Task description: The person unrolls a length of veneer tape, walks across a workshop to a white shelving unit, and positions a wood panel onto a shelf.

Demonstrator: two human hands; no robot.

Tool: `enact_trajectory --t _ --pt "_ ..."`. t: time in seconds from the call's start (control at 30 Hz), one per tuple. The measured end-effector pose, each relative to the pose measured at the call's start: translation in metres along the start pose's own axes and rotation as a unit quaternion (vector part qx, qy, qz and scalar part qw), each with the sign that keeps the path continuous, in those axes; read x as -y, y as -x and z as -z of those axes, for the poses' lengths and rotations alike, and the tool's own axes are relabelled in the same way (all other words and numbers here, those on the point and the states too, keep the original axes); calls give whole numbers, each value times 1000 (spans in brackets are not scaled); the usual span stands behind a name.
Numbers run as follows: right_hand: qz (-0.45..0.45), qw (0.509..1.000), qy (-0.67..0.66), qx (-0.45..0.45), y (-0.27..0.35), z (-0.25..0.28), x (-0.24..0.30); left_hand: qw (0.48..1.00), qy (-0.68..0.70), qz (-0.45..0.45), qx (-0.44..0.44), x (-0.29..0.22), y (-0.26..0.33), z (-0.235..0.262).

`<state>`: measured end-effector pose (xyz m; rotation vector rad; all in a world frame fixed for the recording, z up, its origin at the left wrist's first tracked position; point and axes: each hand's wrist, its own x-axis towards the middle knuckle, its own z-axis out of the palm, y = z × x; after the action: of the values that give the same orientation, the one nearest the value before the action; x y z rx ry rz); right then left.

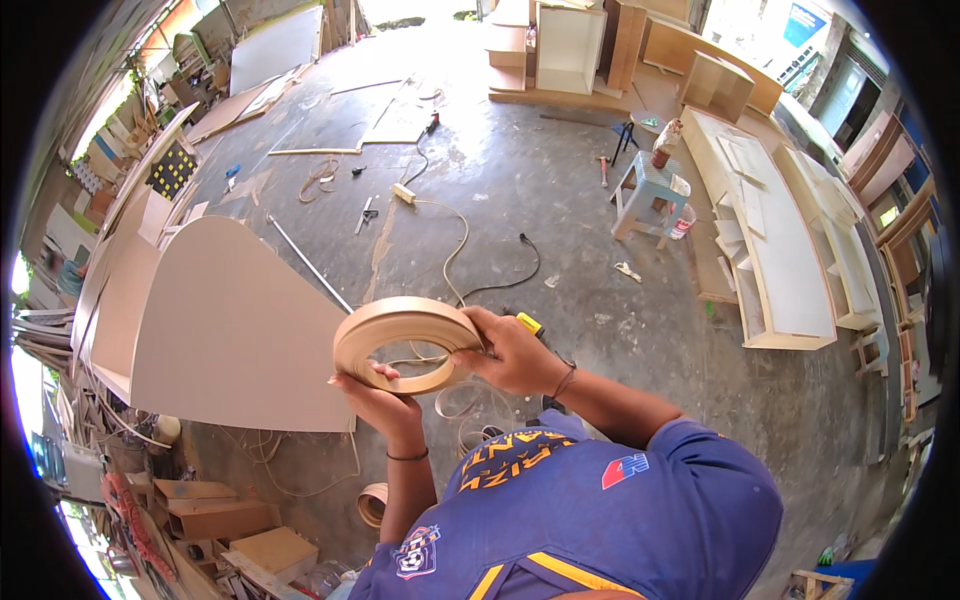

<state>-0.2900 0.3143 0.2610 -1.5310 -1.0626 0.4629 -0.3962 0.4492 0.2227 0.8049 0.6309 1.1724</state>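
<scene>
A thick roll of beige edge banding tape (pixel 375 325) is held up in front of my chest, tilted so its hollow centre shows. My left hand (pixel 385 400) grips its lower left rim from below, fingertips reaching into the hole. On the right side my right hand (pixel 510 352) is wrapped over the rim, thumb inside the ring. A loose curl of strip (pixel 458 400) hangs below the roll. Just left stands a large curved beige panel (pixel 235 330), part of a furniture piece. Near my left forearm, a second roll of banding (pixel 372 503) lies on the floor.
An extension cord (pixel 403 193) and cables cross the concrete floor ahead. A long metal bar (pixel 308 262) leans by the panel. At right are a stool (pixel 648 190), a hammer (pixel 603 172) and a long white cabinet (pixel 790 270). Cardboard boxes (pixel 215 512) lie lower left.
</scene>
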Motion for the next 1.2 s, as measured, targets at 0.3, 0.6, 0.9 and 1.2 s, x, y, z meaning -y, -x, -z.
enact_trajectory --t 0.3,0.6,0.9,1.2 --pt "3 1000 20 10 3 -11 2 992 60 109 -3 6 -3 0" --pt "59 988 117 80 0 10 26 980 -113 -147 77 18 -24 10" --pt "25 967 157 200 2 24 46 861 -285 -276 318 -18 -34 5" --pt "163 985 -16 56 5 7 25 978 -81 -65 183 -30 -28 -26"
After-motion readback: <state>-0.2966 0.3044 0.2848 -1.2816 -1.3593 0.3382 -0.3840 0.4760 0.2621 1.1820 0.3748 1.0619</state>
